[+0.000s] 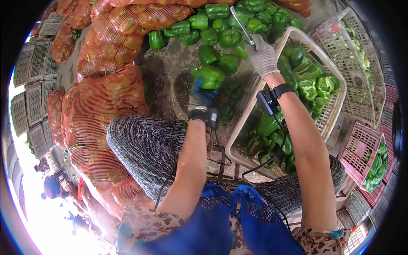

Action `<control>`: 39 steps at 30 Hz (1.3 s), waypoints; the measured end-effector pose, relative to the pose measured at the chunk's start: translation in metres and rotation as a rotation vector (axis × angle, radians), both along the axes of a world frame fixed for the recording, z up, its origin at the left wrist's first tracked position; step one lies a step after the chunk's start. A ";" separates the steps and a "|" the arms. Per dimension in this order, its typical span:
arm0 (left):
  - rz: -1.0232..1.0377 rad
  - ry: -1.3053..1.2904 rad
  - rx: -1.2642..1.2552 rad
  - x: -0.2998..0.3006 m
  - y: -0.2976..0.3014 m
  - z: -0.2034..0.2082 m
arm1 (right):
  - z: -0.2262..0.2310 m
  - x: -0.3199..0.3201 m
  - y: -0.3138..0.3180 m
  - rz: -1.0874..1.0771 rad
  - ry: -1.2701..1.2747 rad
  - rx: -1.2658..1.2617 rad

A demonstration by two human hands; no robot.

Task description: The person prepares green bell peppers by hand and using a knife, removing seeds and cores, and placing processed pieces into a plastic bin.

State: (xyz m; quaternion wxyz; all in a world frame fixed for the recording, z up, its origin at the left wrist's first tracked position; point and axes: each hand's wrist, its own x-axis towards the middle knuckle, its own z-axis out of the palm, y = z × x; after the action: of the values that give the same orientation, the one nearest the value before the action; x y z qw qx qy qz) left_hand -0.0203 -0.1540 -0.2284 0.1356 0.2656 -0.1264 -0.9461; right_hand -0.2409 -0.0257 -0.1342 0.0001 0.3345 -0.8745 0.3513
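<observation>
My left hand [203,95], in a blue-coated glove, is closed around a green bell pepper [211,77] above the floor. To its right, my right hand [262,59] wears a pale knit glove. Its fingers grip a slim silver knife-like tool [241,24], which points up and away to the left; how its far end is shaped is hard to tell. Below and beside my right hand stands a cream plastic crate [337,111] holding whole bell peppers and cut pepper pieces [308,83]. Loose bell peppers [229,38] are heaped on the floor beyond both hands.
Orange mesh sacks [104,114], stuffed full, line the left side and the far edge. Another pale crate [348,55] leans at the right, with a pink crate [359,148] nearer me. Dark cables [272,159] run from both wrists. Stacked crates [36,61] stand far left.
</observation>
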 end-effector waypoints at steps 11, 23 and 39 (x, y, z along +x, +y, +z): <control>-0.219 0.230 -0.386 -0.036 0.023 0.132 | 0.129 0.089 0.090 -0.237 -0.974 -0.511; -0.560 0.221 -0.979 0.010 0.183 0.286 | 0.195 0.178 0.248 -0.178 -1.162 -0.945; -0.580 0.260 -0.954 0.014 0.225 0.267 | 0.202 0.207 0.287 0.021 -0.837 -1.079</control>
State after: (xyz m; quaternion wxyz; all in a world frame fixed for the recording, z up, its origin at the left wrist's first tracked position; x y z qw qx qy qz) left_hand -0.0062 0.0711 0.0385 -0.0102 0.0109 -0.5894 -0.8077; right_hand -0.0337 0.2610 0.0676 -0.1747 0.1321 -0.5001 0.8378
